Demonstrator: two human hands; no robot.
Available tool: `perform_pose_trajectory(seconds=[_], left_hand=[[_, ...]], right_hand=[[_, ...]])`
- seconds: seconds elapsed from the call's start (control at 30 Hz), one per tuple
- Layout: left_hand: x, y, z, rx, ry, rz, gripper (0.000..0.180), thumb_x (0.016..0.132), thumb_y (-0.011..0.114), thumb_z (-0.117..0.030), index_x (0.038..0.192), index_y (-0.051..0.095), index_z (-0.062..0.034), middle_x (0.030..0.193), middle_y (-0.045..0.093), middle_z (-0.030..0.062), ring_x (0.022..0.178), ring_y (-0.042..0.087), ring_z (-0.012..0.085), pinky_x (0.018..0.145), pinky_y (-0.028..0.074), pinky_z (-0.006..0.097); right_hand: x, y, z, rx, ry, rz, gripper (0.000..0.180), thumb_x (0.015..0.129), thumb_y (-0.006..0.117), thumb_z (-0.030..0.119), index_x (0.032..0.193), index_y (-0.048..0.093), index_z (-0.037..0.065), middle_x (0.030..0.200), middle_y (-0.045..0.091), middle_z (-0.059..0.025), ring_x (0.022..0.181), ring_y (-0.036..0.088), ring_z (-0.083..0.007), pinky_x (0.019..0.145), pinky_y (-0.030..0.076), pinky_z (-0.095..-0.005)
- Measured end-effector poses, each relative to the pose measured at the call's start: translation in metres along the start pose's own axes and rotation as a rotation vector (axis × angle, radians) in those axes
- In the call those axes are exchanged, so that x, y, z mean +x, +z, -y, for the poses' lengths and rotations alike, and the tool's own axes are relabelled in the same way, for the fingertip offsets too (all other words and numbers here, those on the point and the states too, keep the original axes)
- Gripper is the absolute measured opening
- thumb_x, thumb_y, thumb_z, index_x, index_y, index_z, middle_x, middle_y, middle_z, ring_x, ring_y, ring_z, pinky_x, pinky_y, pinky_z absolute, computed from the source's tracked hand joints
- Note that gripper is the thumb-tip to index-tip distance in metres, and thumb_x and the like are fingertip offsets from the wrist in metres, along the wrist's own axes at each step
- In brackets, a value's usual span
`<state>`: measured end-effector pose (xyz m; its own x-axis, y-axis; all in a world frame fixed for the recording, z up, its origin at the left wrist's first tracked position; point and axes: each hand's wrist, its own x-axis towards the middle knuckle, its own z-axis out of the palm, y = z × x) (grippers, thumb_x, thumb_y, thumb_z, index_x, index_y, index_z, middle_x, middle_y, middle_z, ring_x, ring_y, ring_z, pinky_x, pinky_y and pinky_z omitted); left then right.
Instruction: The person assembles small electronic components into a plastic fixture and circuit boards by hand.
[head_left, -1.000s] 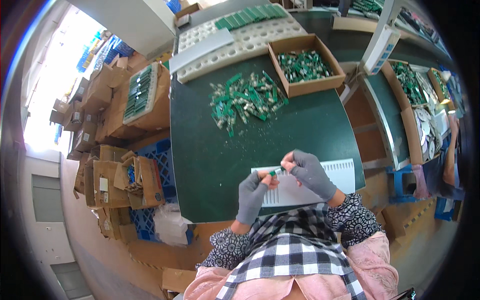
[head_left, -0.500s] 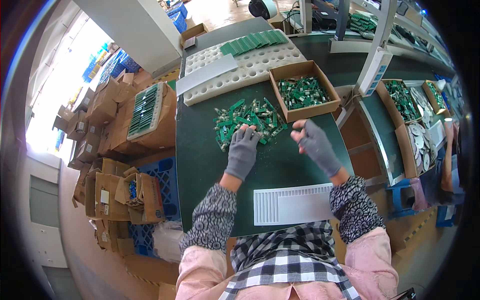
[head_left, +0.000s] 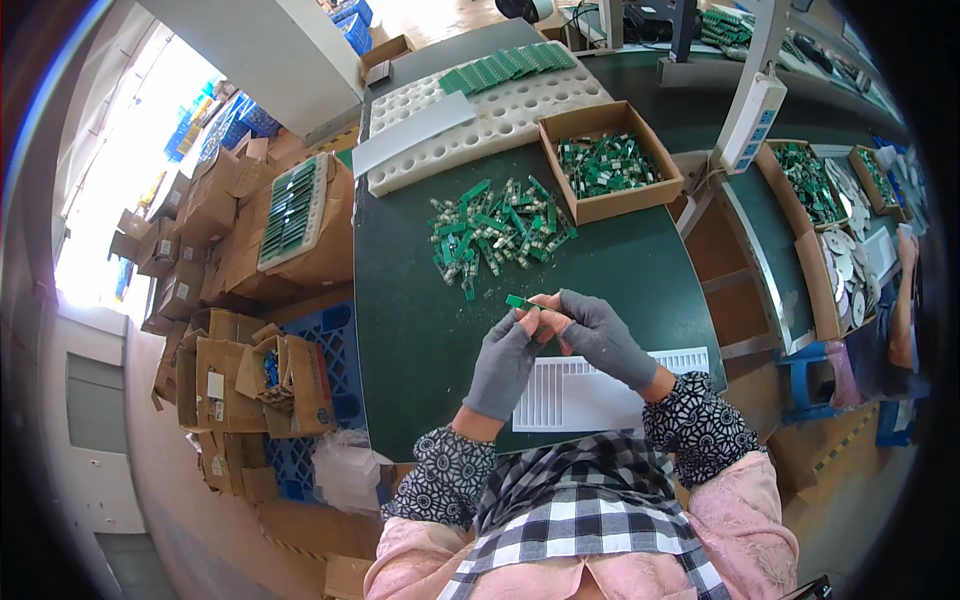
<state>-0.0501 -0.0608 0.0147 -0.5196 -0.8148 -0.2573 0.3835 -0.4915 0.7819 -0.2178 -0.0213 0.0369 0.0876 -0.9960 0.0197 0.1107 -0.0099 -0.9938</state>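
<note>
A small green circuit board (head_left: 516,301) is pinched at the fingertips of both hands, above the near part of the dark green table. My left hand (head_left: 503,368), in a grey fingerless glove, grips it from the left. From the right, my right hand (head_left: 606,338), gloved alike, closes on it too; the fingers hide part of the board. Just beyond lies a loose pile of similar narrow green boards (head_left: 488,238) with metal ends. Below my hands a white slotted tray (head_left: 545,404) rests at the table's near edge, partly covered by my right hand and wrist.
An open cardboard box (head_left: 628,204) of green boards stands right of the pile. Behind is a white foam tray (head_left: 505,132) with round holes, bearing green panels (head_left: 505,68) and a white sheet (head_left: 415,137). Cartons (head_left: 245,385) stand left; another person's arm (head_left: 903,300) shows far right.
My left hand has come back from the pile toward me, and my right hand has moved left to meet it. A green board now shows between their fingertips.
</note>
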Motion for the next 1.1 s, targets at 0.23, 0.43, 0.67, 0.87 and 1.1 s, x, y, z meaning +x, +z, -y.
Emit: perform_pose_trajectory(seconds=[0.23, 0.43, 0.67, 0.87, 1.1], left_hand=[[-0.035, -0.008, -0.014, 0.361, 0.066, -0.057, 0.02, 0.096, 0.06, -0.016, 0.101, 0.064, 0.0028, 0.088, 0.066, 0.0046, 0.083, 0.059, 0.0096, 0.078, 0.047, 0.024], [-0.039, -0.006, -0.012, 0.564, 0.018, 0.041, 0.014, 0.098, 0.056, -0.011, 0.098, 0.061, 0.0026, 0.092, 0.067, 0.0091, 0.087, 0.065, 0.0144, 0.079, 0.053, 0.027], [-0.034, -0.007, 0.054, 0.212, 0.128, -0.157, 0.013, 0.103, 0.048, -0.008, 0.107, 0.051, 0.003, 0.105, 0.063, 0.0149, 0.098, 0.067, 0.0221, 0.09, 0.056, 0.032], [-0.035, -0.004, 0.058, 0.181, 0.172, -0.229, 0.012, 0.103, 0.047, -0.009, 0.106, 0.052, 0.0017, 0.104, 0.063, 0.0143, 0.098, 0.067, 0.022, 0.091, 0.055, 0.033], [-0.037, -0.002, 0.062, 0.193, 0.193, -0.283, 0.013, 0.103, 0.048, -0.011, 0.106, 0.052, 0.0007, 0.107, 0.065, 0.0147, 0.099, 0.066, 0.0198, 0.094, 0.053, 0.032]], right_hand=[[-0.019, -0.034, 0.016, -0.187, 0.212, 0.276, 0.027, 0.098, 0.06, 0.027, 0.094, 0.065, 0.001, 0.07, 0.056, 0.0021, 0.06, 0.051, -0.005, 0.054, 0.042, -0.0219], [-0.029, -0.043, 0.012, -0.212, 0.24, 0.266, 0.026, 0.096, 0.062, 0.027, 0.096, 0.065, 0.002, 0.07, 0.055, 0.0019, 0.061, 0.053, -0.0054, 0.056, 0.044, -0.0225], [-0.051, -0.035, -0.026, -0.568, 0.041, 0.225, 0.016, 0.089, 0.066, 0.021, 0.099, 0.064, 0.009, 0.069, 0.061, -0.0133, 0.06, 0.061, -0.0241, 0.059, 0.049, -0.0367], [-0.036, -0.02, -0.043, -0.931, -0.125, 0.229, 0.011, 0.085, 0.065, 0.019, 0.092, 0.062, 0.011, 0.072, 0.065, -0.0126, 0.07, 0.066, -0.0341, 0.062, 0.052, -0.0431], [-0.022, -0.018, -0.039, -1.107, -0.179, 0.301, 0.006, 0.082, 0.065, 0.015, 0.079, 0.067, 0.01, 0.068, 0.065, -0.0124, 0.066, 0.067, -0.0319, 0.061, 0.053, -0.0417]])
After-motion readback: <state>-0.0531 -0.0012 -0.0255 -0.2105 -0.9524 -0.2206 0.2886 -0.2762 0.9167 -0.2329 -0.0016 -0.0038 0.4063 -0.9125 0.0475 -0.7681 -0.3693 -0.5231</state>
